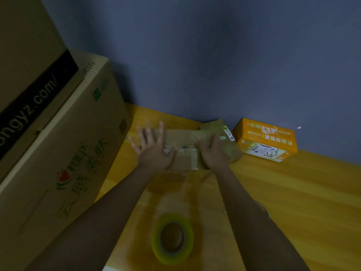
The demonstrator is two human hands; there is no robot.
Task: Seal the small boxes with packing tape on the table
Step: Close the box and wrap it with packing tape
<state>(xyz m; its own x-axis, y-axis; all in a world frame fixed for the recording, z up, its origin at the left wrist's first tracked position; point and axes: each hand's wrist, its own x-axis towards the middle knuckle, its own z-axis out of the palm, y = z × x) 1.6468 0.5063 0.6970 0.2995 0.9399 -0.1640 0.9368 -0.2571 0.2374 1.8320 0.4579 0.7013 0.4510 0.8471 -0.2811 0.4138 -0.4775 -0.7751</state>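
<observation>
**Both hands pressing down on a small cardboard box**

A small brown cardboard box (181, 147) lies on the yellow wooden table (293, 192), near its far edge where the table meets a blue-grey wall (214, 55). Its top flaps are folded down, and a seam with some dark print runs across the middle between the 2 hands.

The left hand (152, 147) lies flat on the left part of the box top, fingers straight and spread wide, palm down, grasping nothing. The right hand (212, 151) rests on the right part of the box, where a flap or second piece covered in shiny tape (220, 133) sticks up toward the wall; its fingers bend a little over that surface, but the blur makes it impossible to tell whether they grasp it or only press on it. A small white and green label (228, 133) sits on this taped part.

A roll of clear packing tape (172, 238) lies flat on a sheet of brown cardboard (205, 202) at the near side of the table, between the 2 forearms and well apart from the hands.

To the right of the brown box, against the wall, stands an orange box (265, 139) with white print and a shipping label on its near face. On the left, 2 large cardboard cartons are stacked: the lower carton (78, 153) carries green characters and a red heart logo, and the upper carton (29, 55) has a black strip with a web address
</observation>
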